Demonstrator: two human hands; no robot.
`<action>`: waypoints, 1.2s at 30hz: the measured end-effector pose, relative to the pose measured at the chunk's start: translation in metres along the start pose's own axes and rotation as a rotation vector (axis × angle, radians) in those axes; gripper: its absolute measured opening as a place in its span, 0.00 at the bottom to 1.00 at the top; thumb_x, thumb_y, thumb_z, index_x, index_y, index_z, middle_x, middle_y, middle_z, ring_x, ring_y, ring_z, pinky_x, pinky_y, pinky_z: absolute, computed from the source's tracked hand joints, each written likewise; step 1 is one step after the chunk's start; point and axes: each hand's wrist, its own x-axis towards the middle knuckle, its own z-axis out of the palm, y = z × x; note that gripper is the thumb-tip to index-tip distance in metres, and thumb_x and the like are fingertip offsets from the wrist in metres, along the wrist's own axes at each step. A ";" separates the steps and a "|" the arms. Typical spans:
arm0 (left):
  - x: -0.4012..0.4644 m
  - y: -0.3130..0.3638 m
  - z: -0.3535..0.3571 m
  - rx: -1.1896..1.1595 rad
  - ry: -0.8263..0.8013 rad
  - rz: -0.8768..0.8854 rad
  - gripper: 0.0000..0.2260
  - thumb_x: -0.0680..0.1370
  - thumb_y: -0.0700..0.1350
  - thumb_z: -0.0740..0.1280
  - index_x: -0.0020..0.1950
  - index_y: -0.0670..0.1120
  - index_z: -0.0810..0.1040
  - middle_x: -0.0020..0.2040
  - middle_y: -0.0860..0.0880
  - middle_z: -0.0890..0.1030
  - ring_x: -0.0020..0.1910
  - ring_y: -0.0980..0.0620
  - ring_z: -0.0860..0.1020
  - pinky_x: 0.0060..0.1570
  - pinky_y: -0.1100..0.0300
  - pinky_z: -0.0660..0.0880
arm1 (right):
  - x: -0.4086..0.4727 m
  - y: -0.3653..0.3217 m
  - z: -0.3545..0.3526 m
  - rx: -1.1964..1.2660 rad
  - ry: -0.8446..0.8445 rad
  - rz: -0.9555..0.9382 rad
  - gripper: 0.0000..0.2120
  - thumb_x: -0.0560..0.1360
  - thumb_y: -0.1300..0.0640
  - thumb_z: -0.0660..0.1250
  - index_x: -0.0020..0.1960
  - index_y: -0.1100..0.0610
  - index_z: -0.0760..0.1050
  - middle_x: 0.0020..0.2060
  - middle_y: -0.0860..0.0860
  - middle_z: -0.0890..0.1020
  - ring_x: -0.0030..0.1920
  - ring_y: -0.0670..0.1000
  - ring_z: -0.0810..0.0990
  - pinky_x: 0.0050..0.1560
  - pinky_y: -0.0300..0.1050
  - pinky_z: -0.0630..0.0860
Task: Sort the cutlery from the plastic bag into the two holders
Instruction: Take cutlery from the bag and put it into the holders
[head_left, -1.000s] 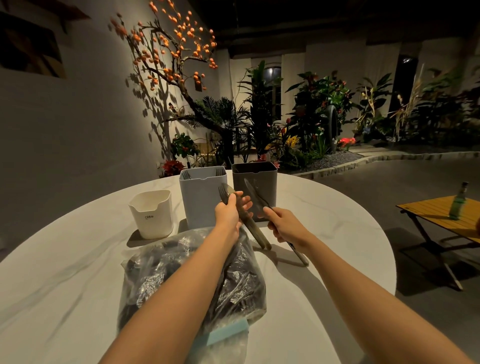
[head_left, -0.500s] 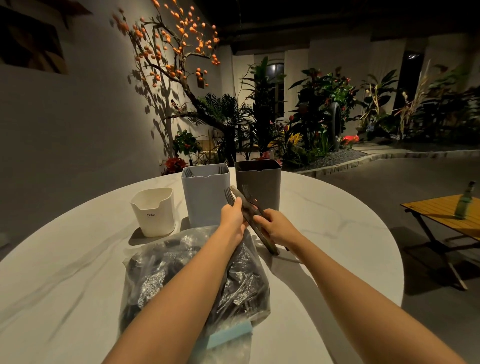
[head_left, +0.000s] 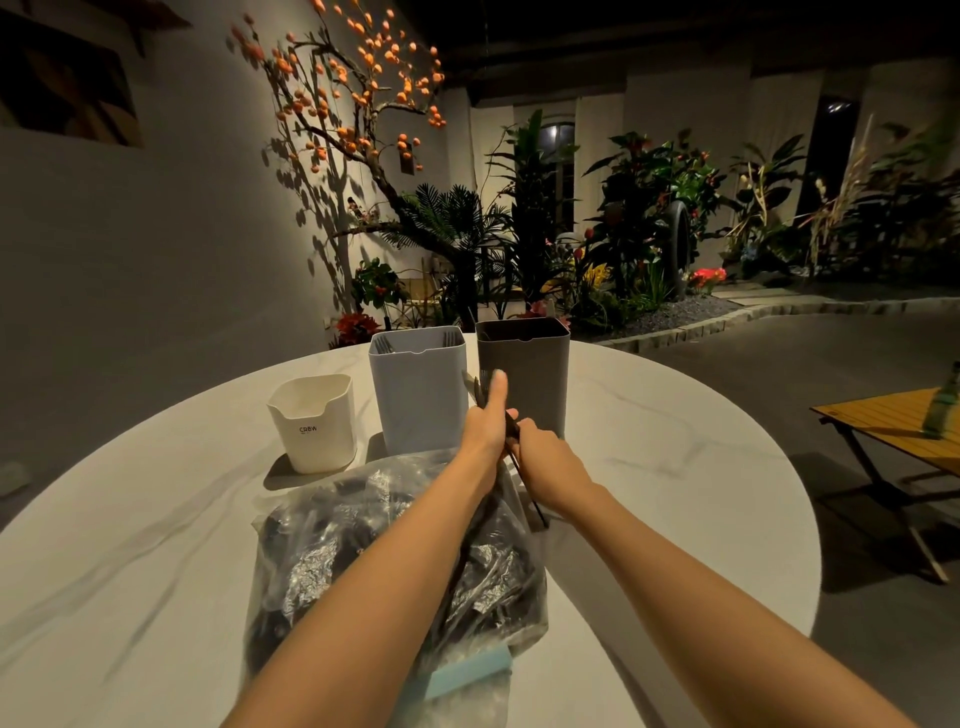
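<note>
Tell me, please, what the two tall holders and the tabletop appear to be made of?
The light grey-blue holder and the dark brown holder look like matte moulded plastic: uniform colour, rounded corners, no shine. The table looks like white marble or a marble-look slab, going by its grey veining and soft sheen; which one is unclear.

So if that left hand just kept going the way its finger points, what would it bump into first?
Most likely the dark grey holder: the left hand points forward and up at its front wall, close by. Depth is hard to judge from one view.
</note>
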 end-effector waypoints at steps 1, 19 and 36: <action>0.001 -0.002 -0.001 0.044 0.028 0.018 0.18 0.82 0.56 0.57 0.59 0.41 0.68 0.53 0.44 0.79 0.50 0.46 0.78 0.52 0.52 0.76 | -0.001 -0.001 -0.001 -0.038 0.004 -0.003 0.12 0.83 0.58 0.53 0.64 0.61 0.64 0.58 0.60 0.77 0.55 0.61 0.78 0.49 0.52 0.73; 0.002 0.024 -0.013 -0.136 0.244 0.158 0.08 0.84 0.42 0.51 0.53 0.42 0.68 0.36 0.46 0.74 0.32 0.51 0.74 0.34 0.59 0.75 | 0.014 0.007 -0.017 0.611 0.091 0.021 0.17 0.83 0.48 0.54 0.40 0.57 0.66 0.33 0.51 0.70 0.33 0.49 0.67 0.37 0.47 0.67; 0.037 0.108 -0.010 -0.086 0.090 0.275 0.11 0.84 0.41 0.52 0.45 0.43 0.70 0.32 0.48 0.67 0.28 0.54 0.65 0.24 0.64 0.66 | 0.089 -0.055 -0.093 0.993 0.130 -0.102 0.13 0.82 0.58 0.52 0.40 0.56 0.66 0.28 0.49 0.65 0.28 0.46 0.63 0.29 0.39 0.60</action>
